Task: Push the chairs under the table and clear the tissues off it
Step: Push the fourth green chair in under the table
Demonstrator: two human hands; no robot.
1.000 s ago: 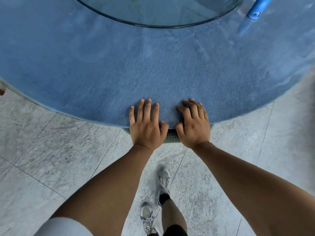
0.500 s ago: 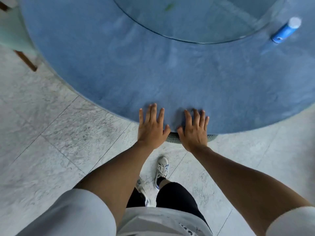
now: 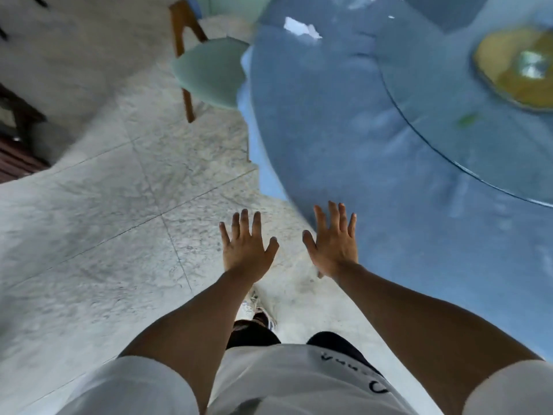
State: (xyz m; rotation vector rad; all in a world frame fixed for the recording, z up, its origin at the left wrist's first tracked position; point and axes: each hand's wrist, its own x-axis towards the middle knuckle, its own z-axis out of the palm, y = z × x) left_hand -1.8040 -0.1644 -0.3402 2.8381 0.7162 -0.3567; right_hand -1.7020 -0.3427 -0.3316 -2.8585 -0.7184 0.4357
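Note:
A round table with a blue cloth fills the right side of the view. A white tissue lies on the cloth near its far left edge. A pale green chair with brown wooden legs stands at the table's left edge, its seat partly out from under the table. My left hand hovers over the floor with fingers spread, holding nothing. My right hand is also spread and empty, over the table's near edge.
A glass turntable with a yellow centre disc lies on the table. Grey marble floor tiles stretch to the left. Dark wooden furniture stands at the far left. My shoe shows below my hands.
Both hands have come off the chair back at the table's edge and spread open. The view has swung left, bringing the green chair and the tissue into sight.

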